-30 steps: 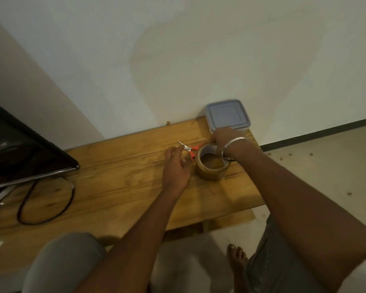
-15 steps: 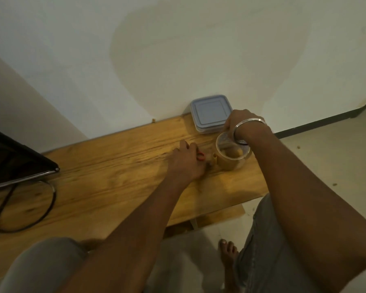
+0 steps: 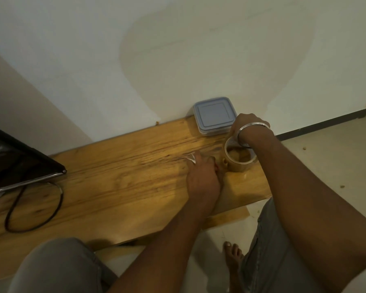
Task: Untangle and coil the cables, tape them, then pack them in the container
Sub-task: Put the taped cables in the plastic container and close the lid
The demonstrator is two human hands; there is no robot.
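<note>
— Wooden bench [image 3: 125, 176] by wall [image 3: 178, 49]; lidded container [image 3: 213, 115] at back, cable [image 3: 60, 197] looped far left, well away.
— Right hand [image 3: 248, 125] curled over tape [image 3: 239, 163] rim, left hand [image 3: 203, 176] closed round scissors [image 3: 191, 160].
— Pull short strip, keep taut, snip clean, avoid folding it; then carry to cable.

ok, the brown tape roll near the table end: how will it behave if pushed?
The tape roll lies roughly hole-up, so it should slide, not roll; on edge it probably would. Rigid ring, likely light. It sits close to the table end, so a rightward push may drop it.
</note>
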